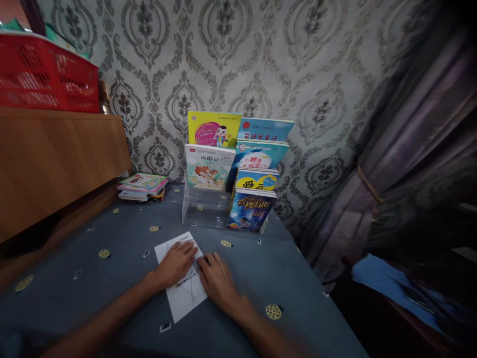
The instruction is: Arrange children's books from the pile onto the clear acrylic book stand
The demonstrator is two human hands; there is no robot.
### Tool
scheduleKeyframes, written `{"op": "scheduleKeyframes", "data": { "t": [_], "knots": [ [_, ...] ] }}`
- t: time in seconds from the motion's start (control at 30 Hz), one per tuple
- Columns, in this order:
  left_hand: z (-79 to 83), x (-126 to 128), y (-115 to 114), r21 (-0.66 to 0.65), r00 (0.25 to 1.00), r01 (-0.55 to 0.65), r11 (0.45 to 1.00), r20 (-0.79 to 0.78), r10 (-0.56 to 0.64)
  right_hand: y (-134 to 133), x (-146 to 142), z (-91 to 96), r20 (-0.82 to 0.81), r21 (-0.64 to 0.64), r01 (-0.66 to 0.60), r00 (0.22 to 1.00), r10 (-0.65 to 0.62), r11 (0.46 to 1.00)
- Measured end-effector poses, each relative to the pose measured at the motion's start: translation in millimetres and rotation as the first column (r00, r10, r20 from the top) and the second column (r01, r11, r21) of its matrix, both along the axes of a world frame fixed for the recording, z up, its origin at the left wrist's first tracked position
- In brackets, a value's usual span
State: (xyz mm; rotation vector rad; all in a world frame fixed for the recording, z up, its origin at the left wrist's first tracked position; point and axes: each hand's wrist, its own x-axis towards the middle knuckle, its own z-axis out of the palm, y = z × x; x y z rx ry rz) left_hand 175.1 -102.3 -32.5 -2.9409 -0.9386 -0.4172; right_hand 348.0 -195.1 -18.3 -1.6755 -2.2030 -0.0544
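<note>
A white sheet or thin booklet (183, 304) with dark print and faint line drawing lies at a slant on the dark grey-blue tablecloth (126, 278). My left hand (176, 264) rests flat across its upper middle, fingers stretched out and covering part of the print. Along the right edge lies my right hand (218, 279), its slightly bent fingers touching that edge and the cloth. Whether the white item has one page or several, I cannot tell. Behind my hands stands a clear stepped book rack (206, 201) holding several children's books in two columns.
A small pile of books (143, 183) lies at the back left, beside a wooden cabinet (63, 164) with a red basket (48, 72) on top. A tied curtain (346, 199) hangs at the right. Blue cloth (391, 288) lies beyond the table's right edge.
</note>
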Motion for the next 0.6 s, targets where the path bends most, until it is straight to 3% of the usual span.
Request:
{"op": "scheduleKeyframes", "data": {
  "t": [0.13, 0.3, 0.5, 0.6],
  "knots": [
    [0.5, 9, -1, -0.078, 0.990, 0.128, 0.989, 0.059, -0.124, -13, 5, -6.8, -0.068, 0.033, 0.014, 0.998, -0.011, 0.999],
    [0.7, 22, -1, -0.156, 0.976, 0.206, 0.966, 0.099, -0.192, -12, 18, -5.8, -0.120, 0.025, 0.046, 0.992, -0.043, 0.999],
    [-7.5, 41, -6, -0.182, 0.985, 0.150, 0.972, 0.111, -0.131, 7, 31, 2.3, -0.125, 0.054, 0.033, 0.992, -0.026, 0.998],
    [-2.9, 50, -5, -0.194, 0.986, 0.128, 0.973, 0.128, -0.104, 17, 35, 4.6, -0.113, 0.049, 0.036, 0.993, -0.030, 0.998]
  ]
}}
